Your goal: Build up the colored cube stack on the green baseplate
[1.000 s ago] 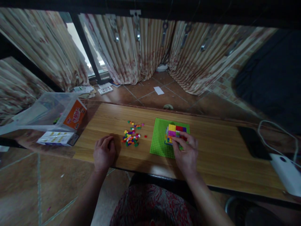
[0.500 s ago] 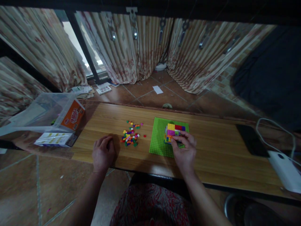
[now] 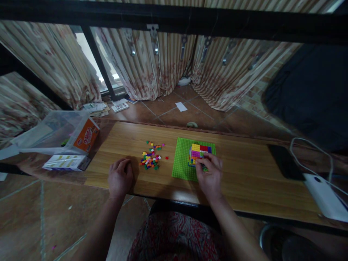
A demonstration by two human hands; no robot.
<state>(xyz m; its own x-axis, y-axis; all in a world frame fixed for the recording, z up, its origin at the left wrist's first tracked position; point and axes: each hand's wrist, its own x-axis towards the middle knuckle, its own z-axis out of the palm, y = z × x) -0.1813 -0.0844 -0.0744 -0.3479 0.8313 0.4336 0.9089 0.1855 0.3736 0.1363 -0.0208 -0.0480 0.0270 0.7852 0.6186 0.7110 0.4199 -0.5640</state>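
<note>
My right hand (image 3: pixel 210 175) is over the near right part of a multicoloured toy brick block (image 3: pixel 195 148), thumb and fingers pinched together. Whatever lies between those fingertips is hidden. The block stands on a green studded baseplate (image 3: pixel 179 159), and its top shows yellow, red, blue and pink bricks. At the front left of the wooden table, my left hand (image 3: pixel 120 178) rests with its fingers curled in and nothing visible in them. To its right lies a pile of small loose bricks (image 3: pixel 150 159) in mixed colours. One red brick (image 3: pixel 166 158) sits apart, between pile and baseplate.
A clear plastic bin (image 3: pixel 62 127) with an orange label stands at the left, behind a white box (image 3: pixel 66 162). On the right end of the table (image 3: pixel 244 177) lie a black phone-like slab (image 3: pixel 285 162), a white device (image 3: pixel 324 195) and a white cable (image 3: pixel 312 139).
The camera view has tilted up slightly. My right hand's fingers have drawn lower and closer together over the brick block. My left hand stays in its place on the table.
</note>
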